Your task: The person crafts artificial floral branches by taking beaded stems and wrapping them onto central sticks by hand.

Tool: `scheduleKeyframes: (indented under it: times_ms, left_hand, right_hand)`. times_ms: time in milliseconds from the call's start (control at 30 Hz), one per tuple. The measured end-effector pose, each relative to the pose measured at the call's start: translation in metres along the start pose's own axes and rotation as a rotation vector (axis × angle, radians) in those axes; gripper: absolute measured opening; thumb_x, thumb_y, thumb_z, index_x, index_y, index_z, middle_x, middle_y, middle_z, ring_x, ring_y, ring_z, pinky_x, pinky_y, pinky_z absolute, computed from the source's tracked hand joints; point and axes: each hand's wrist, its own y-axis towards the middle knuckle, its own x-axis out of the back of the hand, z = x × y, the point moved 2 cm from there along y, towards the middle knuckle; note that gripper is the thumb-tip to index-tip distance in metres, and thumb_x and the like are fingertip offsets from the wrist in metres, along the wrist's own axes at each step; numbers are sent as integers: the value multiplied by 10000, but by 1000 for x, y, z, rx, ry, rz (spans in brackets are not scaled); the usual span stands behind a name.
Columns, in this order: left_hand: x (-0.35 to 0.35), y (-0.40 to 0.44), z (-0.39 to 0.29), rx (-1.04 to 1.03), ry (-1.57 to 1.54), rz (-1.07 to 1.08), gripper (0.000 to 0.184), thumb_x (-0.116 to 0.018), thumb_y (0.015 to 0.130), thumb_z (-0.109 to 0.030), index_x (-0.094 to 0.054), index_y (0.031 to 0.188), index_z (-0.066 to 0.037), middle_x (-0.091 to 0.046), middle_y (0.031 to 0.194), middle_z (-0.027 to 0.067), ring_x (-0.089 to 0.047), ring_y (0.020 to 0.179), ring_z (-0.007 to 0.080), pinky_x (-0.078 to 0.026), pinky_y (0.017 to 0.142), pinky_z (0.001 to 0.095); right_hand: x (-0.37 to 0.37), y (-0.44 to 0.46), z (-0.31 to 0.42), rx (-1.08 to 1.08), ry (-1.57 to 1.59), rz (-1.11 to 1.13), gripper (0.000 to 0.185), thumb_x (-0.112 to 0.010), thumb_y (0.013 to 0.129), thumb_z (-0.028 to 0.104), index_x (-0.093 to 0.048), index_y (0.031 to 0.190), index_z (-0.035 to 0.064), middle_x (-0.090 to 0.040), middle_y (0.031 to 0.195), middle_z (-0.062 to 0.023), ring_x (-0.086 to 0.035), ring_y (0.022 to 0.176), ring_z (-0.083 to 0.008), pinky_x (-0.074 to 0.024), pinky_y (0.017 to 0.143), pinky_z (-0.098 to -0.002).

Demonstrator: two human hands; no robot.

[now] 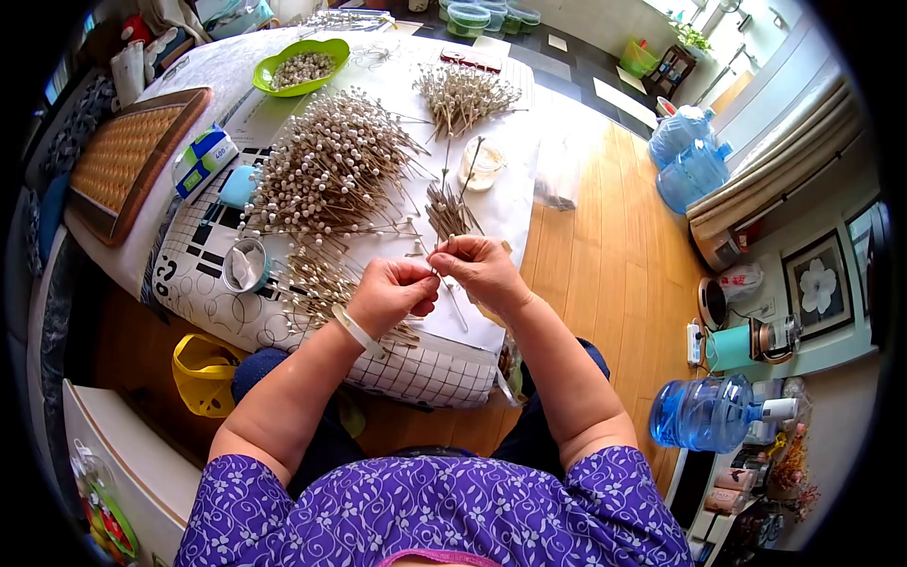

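Observation:
My left hand (pixel 392 295) and my right hand (pixel 480 269) meet near the table's front edge, fingers pinched round a thin dark stem (pixel 436 271). Just beyond them lies a small bundle of brown stems (pixel 452 213). A large heap of stems with round pale heads (pixel 331 165) spreads to the left, with a looser group of pale-tipped stems (pixel 316 283) beside my left hand. Farther back is another bunch (pixel 465 94). An open jar of whitish material (pixel 483 164) stands right of the bundle, a stem leaning across it.
A green bowl (pixel 300 68) holds pale round heads at the back. On the left are a small cup (pixel 247 266), a tissue pack (pixel 205 161) and a woven mat (pixel 137 161). A yellow basket (pixel 203 375) is below left; blue water bottles (pixel 701 414) stand at the right.

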Motion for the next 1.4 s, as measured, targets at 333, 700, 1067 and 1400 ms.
scheduleKeyframes:
  times_ms: [333, 700, 1067, 1400]
  left_hand:
    - [0, -1, 0, 8, 26, 0, 147, -586, 819, -140, -619, 858, -2, -606, 706, 40, -570, 590, 81, -484, 561, 206]
    - [12, -5, -16, -138, 1, -118, 118, -578, 816, -103, -614, 818, 9, -610, 687, 62, -576, 564, 94, -494, 521, 209]
    - [30, -7, -24, -195, -73, -173, 120, -603, 801, -109, -611, 834, 6, -614, 701, 68, -589, 570, 109, -504, 521, 222]
    - [0, -2, 2, -73, -25, -103, 154, -592, 811, -112, -608, 862, 32, -619, 722, 86, -603, 610, 126, -510, 570, 221]
  right_hand:
    - [-1, -2, 3, 84, -153, 18, 112, -591, 801, 98, -575, 780, -11, -547, 674, 6, -461, 624, -48, -396, 553, -201]
    - [16, 4, 6, -1, -69, -102, 121, -602, 794, 74, -611, 870, -19, -611, 772, -47, -540, 709, -79, -444, 659, -199]
    - [12, 6, -11, -183, -995, -57, 220, -655, 653, 213, -620, 714, 4, -591, 642, -151, -581, 596, -255, -456, 595, -329]
    - [11, -9, 16, 114, 142, -240, 92, -592, 802, 80, -577, 787, -9, -590, 702, -42, -520, 647, -74, -407, 602, -191]
